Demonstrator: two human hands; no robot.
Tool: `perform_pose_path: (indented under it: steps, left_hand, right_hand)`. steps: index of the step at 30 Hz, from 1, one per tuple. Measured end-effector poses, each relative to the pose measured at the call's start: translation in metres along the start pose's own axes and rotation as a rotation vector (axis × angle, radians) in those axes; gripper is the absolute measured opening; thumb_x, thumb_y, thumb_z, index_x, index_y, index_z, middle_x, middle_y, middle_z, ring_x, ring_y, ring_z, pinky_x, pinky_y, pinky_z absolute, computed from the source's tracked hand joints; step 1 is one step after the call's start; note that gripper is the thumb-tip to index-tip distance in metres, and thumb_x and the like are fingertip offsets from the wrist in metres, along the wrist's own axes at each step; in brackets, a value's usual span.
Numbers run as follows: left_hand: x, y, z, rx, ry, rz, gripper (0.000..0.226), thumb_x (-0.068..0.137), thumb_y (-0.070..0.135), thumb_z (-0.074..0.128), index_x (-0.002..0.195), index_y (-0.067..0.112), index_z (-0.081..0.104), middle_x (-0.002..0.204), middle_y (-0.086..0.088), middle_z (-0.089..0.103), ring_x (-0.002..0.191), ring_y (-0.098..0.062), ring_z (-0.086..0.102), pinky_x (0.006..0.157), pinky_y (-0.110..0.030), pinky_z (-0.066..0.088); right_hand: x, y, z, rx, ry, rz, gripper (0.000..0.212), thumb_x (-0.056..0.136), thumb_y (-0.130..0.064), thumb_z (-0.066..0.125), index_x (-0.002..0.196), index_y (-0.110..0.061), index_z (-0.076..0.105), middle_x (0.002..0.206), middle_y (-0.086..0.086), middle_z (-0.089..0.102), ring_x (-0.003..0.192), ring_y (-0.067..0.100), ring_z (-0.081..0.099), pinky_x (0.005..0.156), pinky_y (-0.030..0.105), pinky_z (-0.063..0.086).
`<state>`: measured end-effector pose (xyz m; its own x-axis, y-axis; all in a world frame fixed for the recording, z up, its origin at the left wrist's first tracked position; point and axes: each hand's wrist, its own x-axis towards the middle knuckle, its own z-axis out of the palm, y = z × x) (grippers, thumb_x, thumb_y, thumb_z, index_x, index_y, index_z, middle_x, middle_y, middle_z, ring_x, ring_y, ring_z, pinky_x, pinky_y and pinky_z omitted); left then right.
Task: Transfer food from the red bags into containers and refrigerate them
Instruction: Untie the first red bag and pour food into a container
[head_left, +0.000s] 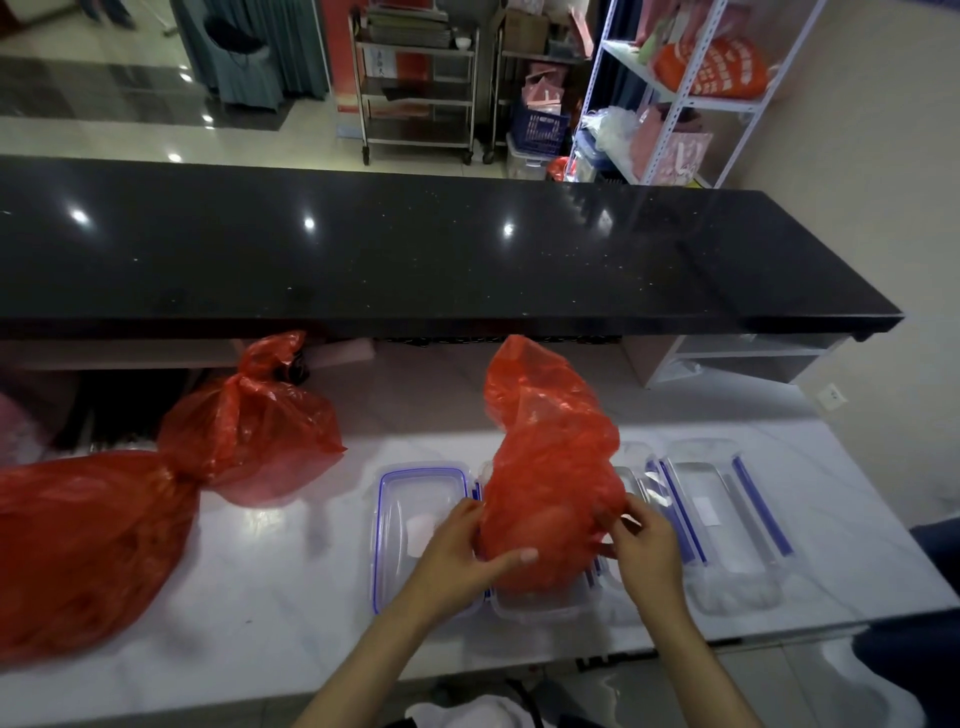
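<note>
1. Red bag (550, 478), thin translucent plastic: stands in an open clear container (540, 603) at the near middle of the white tabletop (270, 587); its loose top rises crumpled above. Contents show only as a pale bulge low inside.
2. Left hand (462, 545): fingers spread, cupping the bag's lower left side.
3. Right hand (644, 540): pinching the plastic at the bag's right edge.
4. Blue-sealed lid (415, 530): lies flat, just left of the container.
5. Second clear container (727, 525), blue clips: sits to the right, apparently empty.
6. Two further red bags: one knotted (249, 431), one large (83, 545), both at the left of the tabletop.
7. Risk, judged: the thin film could tear under the pinch, or the food could drop out all at once and spill over the container's low rim. The container itself might also slide on the smooth stone.
</note>
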<state>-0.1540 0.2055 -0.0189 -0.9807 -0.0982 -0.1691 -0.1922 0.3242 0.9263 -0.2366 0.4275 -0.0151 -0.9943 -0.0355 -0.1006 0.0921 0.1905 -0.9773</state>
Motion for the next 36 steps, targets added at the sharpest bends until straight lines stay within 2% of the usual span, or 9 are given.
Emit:
perform_pose_path:
  steps: [7, 10, 14, 19, 22, 25, 29, 32, 36]
  left_hand:
    - [0.004, -0.017, 0.002, 0.052, -0.025, 0.024, 0.029, 0.080, 0.009, 0.080, 0.105, 0.021, 0.072, 0.106, 0.006, 0.070, 0.089, -0.009, 0.066, 0.081, -0.034, 0.060]
    - [0.007, -0.018, 0.006, 0.097, 0.027, 0.014, 0.012, 0.089, 0.007, 0.075, 0.086, 0.019, 0.074, 0.083, 0.009, 0.076, 0.077, -0.005, 0.069, 0.076, -0.027, 0.056]
    - [0.003, -0.007, 0.009, 0.045, 0.089, 0.087, 0.035, 0.094, 0.010, 0.073, 0.078, 0.041, 0.068, 0.073, 0.029, 0.071, 0.073, 0.004, 0.069, 0.071, -0.010, 0.051]
    - [0.003, 0.009, 0.011, -0.119, 0.232, 0.130, 0.023, 0.096, 0.012, 0.068, 0.095, 0.035, 0.072, 0.081, 0.014, 0.072, 0.071, -0.012, 0.064, 0.066, -0.034, 0.060]
    - [0.005, 0.016, 0.016, -0.212, 0.291, 0.108, 0.008, 0.099, 0.019, 0.068, 0.098, 0.025, 0.073, 0.083, 0.011, 0.073, 0.073, -0.009, 0.064, 0.068, -0.030, 0.058]
    - [0.005, 0.014, 0.022, -0.265, 0.237, 0.017, 0.011, 0.097, 0.032, 0.069, 0.108, 0.033, 0.070, 0.096, 0.014, 0.074, 0.089, -0.010, 0.069, 0.079, -0.035, 0.062]
    - [0.002, -0.004, 0.023, -0.071, 0.061, 0.011, 0.060, 0.081, 0.048, 0.083, 0.134, 0.039, 0.055, 0.123, 0.023, 0.060, 0.110, 0.003, 0.060, 0.090, -0.023, 0.056]
    - [-0.002, -0.016, 0.024, 0.063, 0.060, 0.005, 0.046, 0.083, 0.021, 0.079, 0.120, 0.037, 0.058, 0.114, 0.018, 0.060, 0.107, -0.005, 0.062, 0.090, -0.022, 0.056]
    - [0.000, -0.018, 0.024, 0.060, 0.155, 0.000, 0.025, 0.096, 0.011, 0.067, 0.086, 0.034, 0.067, 0.081, 0.018, 0.070, 0.080, 0.003, 0.068, 0.070, -0.012, 0.053]
  right_hand:
    - [-0.007, 0.016, -0.012, -0.244, -0.156, -0.058, 0.017, 0.090, -0.018, 0.076, 0.104, -0.026, 0.072, 0.092, -0.003, 0.073, 0.085, 0.009, 0.069, 0.069, 0.024, 0.058]
    - [-0.012, 0.019, -0.015, -0.329, -0.223, -0.052, 0.015, 0.091, -0.012, 0.074, 0.101, -0.022, 0.072, 0.091, -0.002, 0.072, 0.081, 0.002, 0.067, 0.064, 0.016, 0.054]
    - [-0.011, 0.022, -0.016, -0.355, -0.144, 0.013, 0.023, 0.096, -0.016, 0.069, 0.077, -0.002, 0.068, 0.062, 0.000, 0.067, 0.059, 0.012, 0.064, 0.051, 0.013, 0.048]
    - [-0.010, -0.001, -0.011, -0.247, -0.086, -0.033, 0.033, 0.098, -0.034, 0.062, 0.074, -0.012, 0.062, 0.048, -0.001, 0.056, 0.041, 0.007, 0.050, 0.042, 0.022, 0.043]
    - [-0.002, -0.013, -0.005, -0.181, -0.072, -0.022, 0.035, 0.098, -0.035, 0.065, 0.073, -0.011, 0.060, 0.046, -0.002, 0.055, 0.039, 0.011, 0.050, 0.041, 0.027, 0.043]
    - [0.001, -0.016, 0.001, -0.159, -0.055, 0.018, 0.031, 0.093, -0.039, 0.069, 0.080, -0.011, 0.065, 0.054, 0.001, 0.064, 0.045, 0.015, 0.061, 0.044, 0.027, 0.050]
    - [0.004, -0.007, 0.006, -0.018, -0.045, 0.156, 0.020, 0.093, -0.036, 0.069, 0.095, -0.017, 0.068, 0.085, 0.010, 0.076, 0.072, 0.027, 0.075, 0.060, 0.040, 0.063]
    - [0.006, 0.004, 0.004, -0.050, -0.146, 0.189, 0.013, 0.091, -0.037, 0.073, 0.099, -0.028, 0.070, 0.097, 0.000, 0.078, 0.095, 0.026, 0.075, 0.083, 0.049, 0.063]
    - [-0.006, 0.008, -0.005, -0.263, -0.268, 0.070, 0.033, 0.084, -0.025, 0.083, 0.112, -0.030, 0.066, 0.106, -0.010, 0.072, 0.100, 0.010, 0.069, 0.077, 0.026, 0.059]
